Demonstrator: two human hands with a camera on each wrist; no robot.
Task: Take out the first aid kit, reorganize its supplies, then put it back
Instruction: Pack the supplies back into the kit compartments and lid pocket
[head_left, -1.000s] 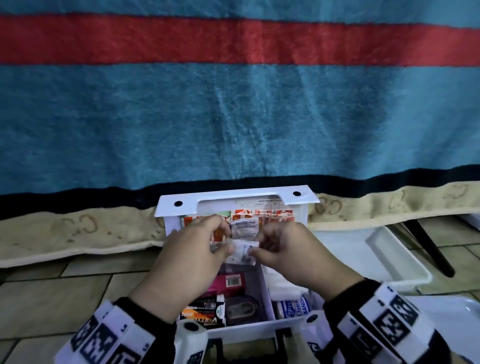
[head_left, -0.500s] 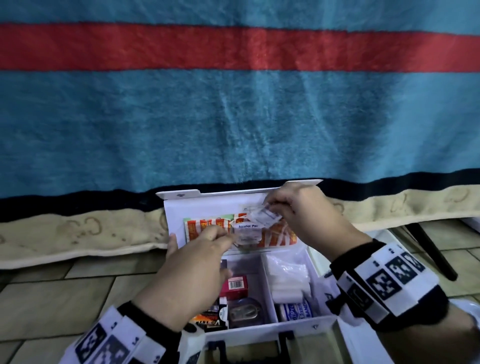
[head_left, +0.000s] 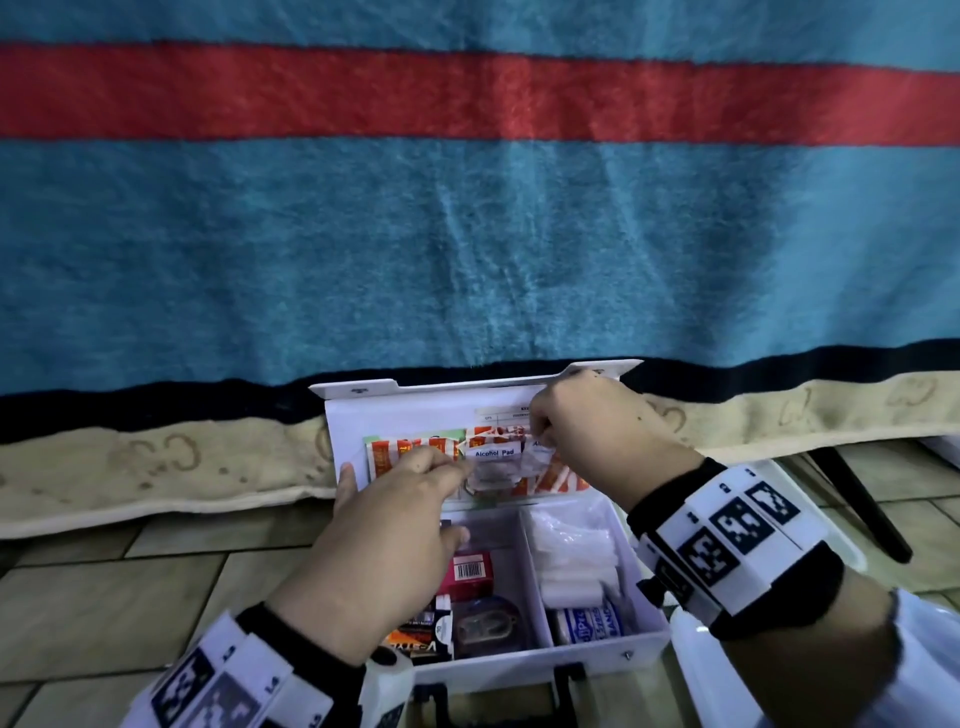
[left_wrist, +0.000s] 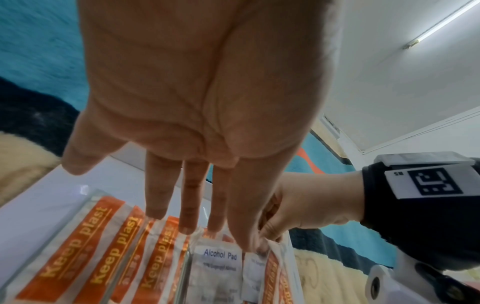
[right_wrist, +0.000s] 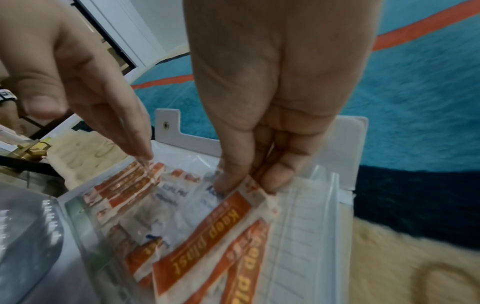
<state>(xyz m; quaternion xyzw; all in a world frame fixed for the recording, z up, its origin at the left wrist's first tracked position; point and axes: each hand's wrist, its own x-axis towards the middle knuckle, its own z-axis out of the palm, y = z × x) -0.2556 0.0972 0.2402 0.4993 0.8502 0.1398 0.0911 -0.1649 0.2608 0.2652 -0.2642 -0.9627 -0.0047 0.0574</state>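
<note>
Head view: the kit (head_left: 597, 642), a white plastic box, sits open at 6 o'clock on a beige tiled floor (head_left: 104, 587). Its lid (head_left: 415, 410) stands upright against a bed edge behind it. A blanket (head_left: 467, 234), teal w/ a red stripe and black hem, hangs across the whole upper frame; a cream mattress edge (head_left: 130, 467) runs under it. A dark leg (head_left: 857, 504) slants at 3 o'clock. Left hand (head_left: 395, 525) reaches to the lid pocket, fingers straight, tips on the clear sleeve over the plasters (head_left: 410, 452). Right hand (head_left: 587, 426) pinches a pad (head_left: 537, 454) at the pocket's top, just right of another pad labelled "Alcohol Pad". In the base: gauze rolls (head_left: 571, 551) in the right compartment, a red box (head_left: 467, 571) in the left.

Left wrist view: left hand (left_wrist: 197, 92) w/ fingers long and close together, tips touching the sleeve above the plasters (left_wrist: 78, 236). Right hand (left_wrist: 306, 205) at 3 o'clock nips the pad (left_wrist: 254, 267). White ceiling w/ a tube light (left_wrist: 441, 22) at 1 o'clock.

Right wrist view: right hand (right_wrist: 272, 92), thumb and fingers closed on the pad's top edge amid plasters (right_wrist: 202, 246). Left hand (right_wrist: 78, 72) at 10 o'clock, finger straight down on the sleeve. Blanket (right_wrist: 415, 102) behind; a doorway, blurred, at 11 o'clock.
</note>
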